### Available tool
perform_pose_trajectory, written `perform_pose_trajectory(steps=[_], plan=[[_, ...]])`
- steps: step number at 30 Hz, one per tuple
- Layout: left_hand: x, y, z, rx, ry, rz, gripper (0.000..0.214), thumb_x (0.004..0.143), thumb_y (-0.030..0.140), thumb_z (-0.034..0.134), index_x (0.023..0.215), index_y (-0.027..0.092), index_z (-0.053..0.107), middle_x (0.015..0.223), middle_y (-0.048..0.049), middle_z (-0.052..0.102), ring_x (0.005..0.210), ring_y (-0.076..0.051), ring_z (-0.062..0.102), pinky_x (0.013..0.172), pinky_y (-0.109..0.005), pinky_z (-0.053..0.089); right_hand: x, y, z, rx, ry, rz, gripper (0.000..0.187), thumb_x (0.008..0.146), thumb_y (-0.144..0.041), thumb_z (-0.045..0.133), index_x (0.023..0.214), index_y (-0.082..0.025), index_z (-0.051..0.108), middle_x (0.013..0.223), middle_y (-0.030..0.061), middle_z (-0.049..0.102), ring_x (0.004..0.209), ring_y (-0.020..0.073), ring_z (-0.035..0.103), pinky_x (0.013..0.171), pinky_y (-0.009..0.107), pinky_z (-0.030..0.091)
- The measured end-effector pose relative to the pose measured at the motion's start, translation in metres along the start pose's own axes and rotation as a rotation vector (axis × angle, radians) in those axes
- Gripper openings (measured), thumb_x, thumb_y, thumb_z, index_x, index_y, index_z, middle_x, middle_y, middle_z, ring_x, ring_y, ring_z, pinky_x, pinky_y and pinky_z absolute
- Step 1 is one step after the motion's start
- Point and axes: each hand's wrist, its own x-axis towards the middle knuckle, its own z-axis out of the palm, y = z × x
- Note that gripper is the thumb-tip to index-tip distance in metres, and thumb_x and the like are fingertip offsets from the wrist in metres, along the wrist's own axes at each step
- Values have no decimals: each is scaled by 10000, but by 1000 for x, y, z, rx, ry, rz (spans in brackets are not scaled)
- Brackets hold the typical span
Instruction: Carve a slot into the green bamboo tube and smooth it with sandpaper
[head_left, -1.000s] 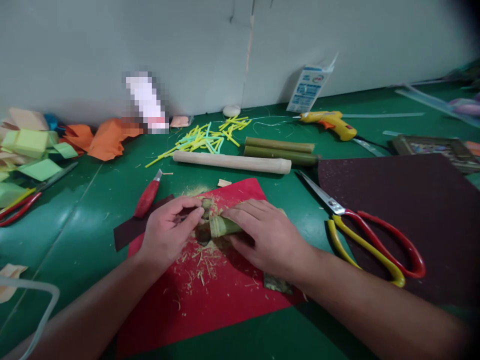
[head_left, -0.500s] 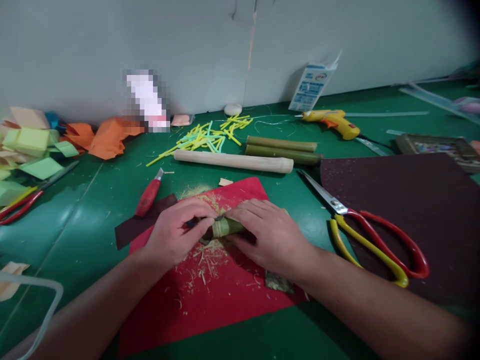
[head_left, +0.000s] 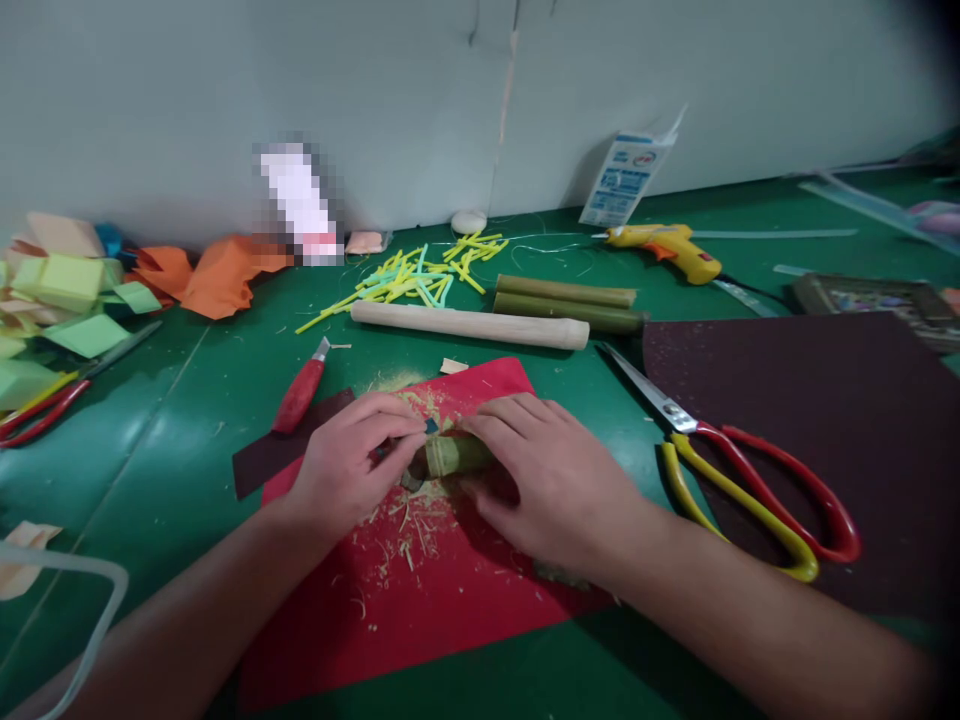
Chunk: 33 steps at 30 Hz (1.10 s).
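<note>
My right hand [head_left: 551, 480] is closed over a short green bamboo piece [head_left: 454, 455], pressing it down on a red sheet [head_left: 450, 590]. My left hand [head_left: 349, 470] pinches a small dark tool with a blue tip against the bamboo's left end; I cannot make out what the tool is. Pale shavings [head_left: 405, 525] lie scattered on the red sheet just below the bamboo. Most of the bamboo is hidden under my right palm.
A red-handled knife [head_left: 300, 392] lies left of the sheet, red and yellow scissors [head_left: 739, 485] on dark sandpaper [head_left: 817, 430] to the right. Behind are a wooden dowel [head_left: 469, 324], two bamboo sticks [head_left: 566, 302], coloured sticks [head_left: 416, 272], a glue gun [head_left: 664, 247] and paper scraps [head_left: 67, 300].
My left hand has shifted right and closed in on the bamboo's end, and a blue tip now shows between its fingers. My right hand stays on the bamboo.
</note>
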Motion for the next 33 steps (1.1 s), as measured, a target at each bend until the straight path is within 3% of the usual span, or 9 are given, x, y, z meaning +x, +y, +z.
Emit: perform_pose_trajectory(steps=[7, 17, 25, 30, 33], plan=[[0, 8, -3, 55, 91, 57, 75, 829, 149, 622, 885, 152, 672, 931, -31, 652, 875, -104, 620, 839, -194, 484, -5, 6, -20, -250, -109, 137, 119, 727, -236, 560, 826, -186, 602, 856, 64, 603, 831, 257, 535, 734, 400, 384], [-2, 3, 3, 175, 33, 176, 205, 874, 132, 551, 1057, 148, 641, 1114, -53, 640, 1018, -135, 594, 962, -249, 455, -1, -9, 10, -118, 79, 152, 175, 824, -363, 556, 823, -188, 550, 823, 38, 580, 783, 206, 545, 616, 308, 349], [2, -10, 1, 254, -14, 234, 240, 893, 127, 504, 1113, 136, 601, 1145, -88, 625, 1031, -184, 579, 923, -341, 469, -10, -14, -2, -138, -46, 256, 214, 751, -359, 580, 895, -209, 533, 849, 34, 608, 705, 220, 573, 543, 313, 297], [5, 2, 5, 300, 12, 237, 198, 911, 152, 454, 1019, 133, 620, 1057, -99, 647, 944, -191, 604, 839, -336, 506, -12, -14, 0, -67, -120, 276, 126, 798, -317, 535, 856, -207, 517, 826, 34, 606, 660, 202, 579, 506, 301, 246], [5, 13, 10, 249, -62, 200, 211, 916, 172, 426, 978, 158, 627, 1011, -75, 664, 896, -180, 628, 811, -321, 532, -11, -13, 6, 12, -96, 283, 142, 814, -332, 537, 861, -202, 505, 833, 31, 605, 690, 197, 582, 519, 295, 270]])
